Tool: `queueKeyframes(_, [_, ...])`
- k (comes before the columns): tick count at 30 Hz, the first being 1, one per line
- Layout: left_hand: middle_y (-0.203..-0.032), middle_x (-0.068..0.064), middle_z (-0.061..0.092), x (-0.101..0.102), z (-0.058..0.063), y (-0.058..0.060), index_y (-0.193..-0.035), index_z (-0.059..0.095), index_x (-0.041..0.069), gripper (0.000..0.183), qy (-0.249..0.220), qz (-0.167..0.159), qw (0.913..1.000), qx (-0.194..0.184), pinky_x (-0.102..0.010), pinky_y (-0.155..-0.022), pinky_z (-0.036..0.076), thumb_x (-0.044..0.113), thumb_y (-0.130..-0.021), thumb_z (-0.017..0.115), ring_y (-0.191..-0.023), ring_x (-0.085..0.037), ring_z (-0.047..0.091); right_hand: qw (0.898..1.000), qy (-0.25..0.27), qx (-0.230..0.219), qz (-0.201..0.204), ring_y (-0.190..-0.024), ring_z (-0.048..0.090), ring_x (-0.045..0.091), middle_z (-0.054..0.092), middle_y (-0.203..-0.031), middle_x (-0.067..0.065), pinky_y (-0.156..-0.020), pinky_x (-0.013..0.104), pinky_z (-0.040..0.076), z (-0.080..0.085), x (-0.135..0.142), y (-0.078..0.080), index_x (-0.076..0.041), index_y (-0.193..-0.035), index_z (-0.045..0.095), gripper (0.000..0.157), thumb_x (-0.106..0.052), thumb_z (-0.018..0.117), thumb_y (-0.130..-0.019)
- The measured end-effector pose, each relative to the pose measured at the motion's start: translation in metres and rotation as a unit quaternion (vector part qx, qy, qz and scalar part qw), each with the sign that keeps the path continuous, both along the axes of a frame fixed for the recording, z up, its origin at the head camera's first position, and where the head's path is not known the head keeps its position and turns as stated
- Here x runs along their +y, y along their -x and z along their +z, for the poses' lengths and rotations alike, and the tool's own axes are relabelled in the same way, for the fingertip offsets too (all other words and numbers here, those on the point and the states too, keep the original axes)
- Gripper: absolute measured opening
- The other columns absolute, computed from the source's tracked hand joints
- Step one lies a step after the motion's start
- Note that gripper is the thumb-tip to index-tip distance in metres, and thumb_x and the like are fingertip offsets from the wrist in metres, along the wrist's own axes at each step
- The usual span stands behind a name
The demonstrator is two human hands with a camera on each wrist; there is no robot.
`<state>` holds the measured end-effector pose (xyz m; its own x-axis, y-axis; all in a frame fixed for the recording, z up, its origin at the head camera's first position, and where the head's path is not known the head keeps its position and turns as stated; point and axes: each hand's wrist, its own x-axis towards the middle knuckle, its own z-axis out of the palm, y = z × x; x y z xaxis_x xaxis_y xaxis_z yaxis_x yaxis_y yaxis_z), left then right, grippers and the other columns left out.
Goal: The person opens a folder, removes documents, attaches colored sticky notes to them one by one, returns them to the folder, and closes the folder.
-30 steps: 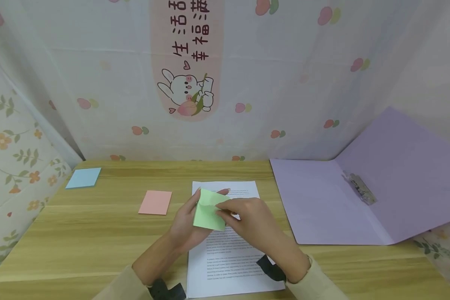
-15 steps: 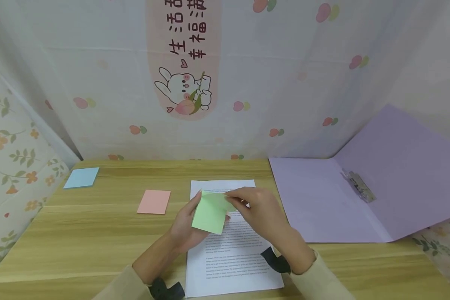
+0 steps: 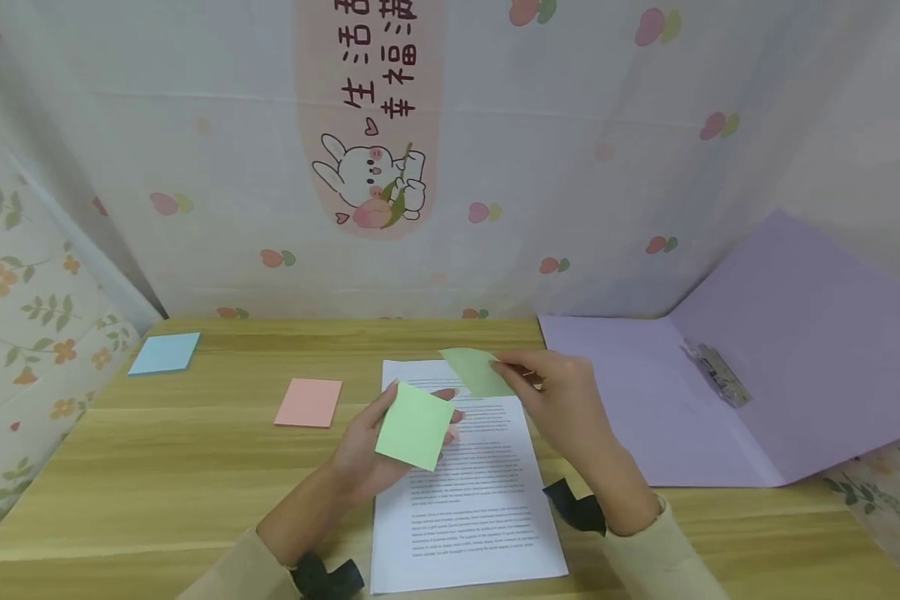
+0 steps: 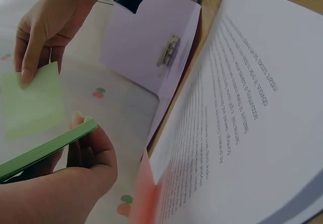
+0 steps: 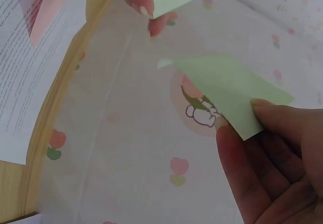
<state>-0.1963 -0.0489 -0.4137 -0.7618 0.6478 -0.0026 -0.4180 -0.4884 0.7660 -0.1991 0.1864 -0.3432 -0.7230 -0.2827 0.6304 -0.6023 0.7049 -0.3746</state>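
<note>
Holds a square light-green sticky-note pad [image 3: 416,427] in the left hand [image 3: 367,457], below the head view's centre; pinches a loose, curved green sticky note [image 3: 476,372] in the right hand [image 3: 570,408], farther right.

From afar I had a pad [image 3: 416,427] in the left hand [image 3: 366,457], a note [image 3: 478,372] in the right hand [image 3: 562,404]! Right of the papers [image 3: 465,533] sat the folder [image 3: 645,392]; left, a second pad [image 3: 308,402], then a third pad [image 3: 165,354]; curtain [image 3: 540,167] behind the table [image 3: 180,483].
</note>
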Motion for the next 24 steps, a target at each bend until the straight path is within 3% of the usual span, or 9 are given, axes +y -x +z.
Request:
queueKeyframes(2, [-0.153, -0.005, 0.043, -0.003, 0.0, 0.0, -0.16, 0.011, 0.004, 0.066, 0.003, 0.004, 1.0, 0.0, -0.033, -0.105, 0.049, 0.048, -0.11, 0.008, -0.124, -0.019, 0.059, 1.0, 0.006, 0.004, -0.002, -0.074, 0.075, 0.018, 0.079, -0.088, 0.011, -0.065, 0.029, 0.061, 0.0, 0.001, 0.001, -0.001, -0.096, 0.079, 0.015, 0.001, 0.08, -0.082])
queueKeyframes(7, [-0.136, 0.0, 0.061, -0.015, 0.005, 0.003, -0.157, 0.019, -0.001, 0.069, 0.036, 0.032, 0.9989, -0.001, -0.036, -0.104, 0.052, 0.049, -0.11, 0.012, -0.119, -0.018, 0.065, 1.0, 0.003, -0.001, 0.002, -0.075, 0.076, 0.019, 0.079, -0.089, 0.011, -0.065, 0.029, 0.061, -0.002, 0.001, 0.005, -0.001, -0.097, 0.079, 0.014, -0.001, 0.08, -0.083])
queueKeyframes(11, [-0.133, -0.004, 0.067, -0.035, 0.012, 0.006, -0.155, 0.023, -0.001, 0.077, 0.052, 0.047, 0.9975, -0.009, -0.037, -0.102, 0.054, 0.059, -0.107, 0.021, -0.114, -0.021, 0.07, 1.0, 0.001, -0.002, 0.003, -0.075, 0.076, 0.019, 0.079, -0.088, 0.011, -0.065, 0.029, 0.062, -0.002, 0.003, 0.008, -0.001, -0.097, 0.079, 0.012, -0.003, 0.079, -0.085])
queueKeyframes(15, [-0.13, -0.007, 0.068, -0.06, 0.018, 0.007, -0.148, 0.03, -0.005, 0.067, 0.102, 0.103, 0.9894, 0.009, -0.035, -0.095, 0.057, 0.05, -0.109, 0.032, -0.11, -0.023, 0.072, 1.0, 0.004, -0.007, 0.004, -0.075, 0.076, 0.02, 0.079, -0.089, 0.011, -0.065, 0.031, 0.062, -0.004, 0.007, 0.011, -0.001, -0.097, 0.079, 0.012, -0.003, 0.078, -0.085])
queueKeyframes(17, [-0.125, -0.006, 0.07, -0.075, 0.019, 0.008, -0.143, 0.033, -0.004, 0.057, 0.155, 0.136, 0.9782, 0.025, -0.032, -0.092, 0.059, 0.042, -0.11, 0.035, -0.106, -0.021, 0.073, 1.0, 0.001, -0.012, 0.006, -0.076, 0.076, 0.02, 0.079, -0.089, 0.012, -0.065, 0.031, 0.062, -0.005, 0.009, 0.013, -0.001, -0.098, 0.079, 0.013, -0.003, 0.078, -0.086])
queueKeyframes(20, [-0.115, -0.002, 0.069, -0.098, 0.022, 0.011, -0.139, 0.035, -0.005, 0.054, 0.25, 0.163, 0.9536, 0.04, -0.027, -0.086, 0.058, 0.041, -0.109, 0.039, -0.1, -0.016, 0.072, 1.0, -0.004, -0.018, 0.005, -0.076, 0.076, 0.021, 0.079, -0.089, 0.012, -0.065, 0.032, 0.062, -0.008, 0.01, 0.015, 0.0, -0.099, 0.079, 0.014, -0.003, 0.077, -0.086])
queueKeyframes(22, [-0.108, -0.002, 0.068, -0.11, 0.024, 0.013, -0.136, 0.038, -0.006, 0.057, 0.32, 0.173, 0.9302, 0.048, -0.026, -0.082, 0.058, 0.044, -0.108, 0.042, -0.093, -0.015, 0.071, 1.0, -0.005, -0.019, 0.004, -0.076, 0.076, 0.021, 0.079, -0.089, 0.013, -0.065, 0.032, 0.062, -0.01, 0.01, 0.016, 0.0, -0.099, 0.079, 0.014, -0.002, 0.078, -0.086])
queueKeyframes(24, [-0.101, -0.003, 0.066, -0.122, 0.026, 0.015, -0.13, 0.044, -0.008, 0.06, 0.403, 0.187, 0.8932, 0.069, -0.027, -0.076, 0.056, 0.047, -0.106, 0.046, -0.086, -0.014, 0.067, 1.0, -0.006, -0.017, 0.005, -0.075, 0.076, 0.021, 0.079, -0.089, 0.013, -0.064, 0.032, 0.062, -0.011, 0.009, 0.018, 0.0, -0.099, 0.079, 0.014, -0.002, 0.078, -0.085])
